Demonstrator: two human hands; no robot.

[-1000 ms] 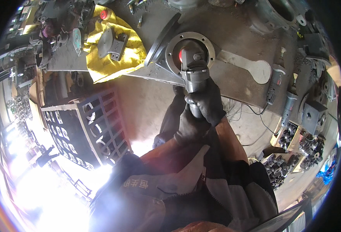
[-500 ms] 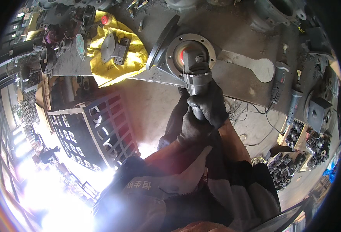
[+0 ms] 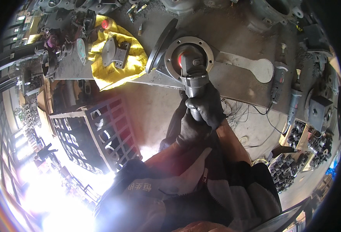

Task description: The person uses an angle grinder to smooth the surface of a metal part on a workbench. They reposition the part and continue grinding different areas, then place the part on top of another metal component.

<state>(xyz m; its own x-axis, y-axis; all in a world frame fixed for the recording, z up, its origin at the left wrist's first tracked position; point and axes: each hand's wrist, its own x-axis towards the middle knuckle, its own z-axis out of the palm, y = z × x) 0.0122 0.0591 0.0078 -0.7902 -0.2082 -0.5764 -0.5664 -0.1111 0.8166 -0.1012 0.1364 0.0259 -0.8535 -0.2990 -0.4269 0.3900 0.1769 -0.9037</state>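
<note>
Both my hands wear dark work gloves and are closed around an angle grinder [image 3: 195, 86]. My right hand [image 3: 210, 107] wraps its body just behind the metal collar. My left hand [image 3: 193, 128] grips the rear of the handle, closer to me. The grinder's head lies over the opening of a round metal flange [image 3: 171, 49] with bolt holes in its rim. An orange-red glow shows at the left of the head, and the grinder's disc is mostly hidden. Against the flanged part's left side, a larger dark disc-shaped flange [image 3: 161, 46] stands on edge.
A flat metal paddle-shaped piece [image 3: 261, 69] extends right of the flange. On the left, a yellow bag [image 3: 135, 52] lies under a bracketed metal part [image 3: 116, 54]. Two corded tools with brush tips, a grey one [image 3: 279, 79] among them, rest at right. A barred crate [image 3: 112, 127] stands lower left.
The grinder and both hands have shifted very slightly left in the picture, with the surroundings moving a little too. My grip looks the same.
</note>
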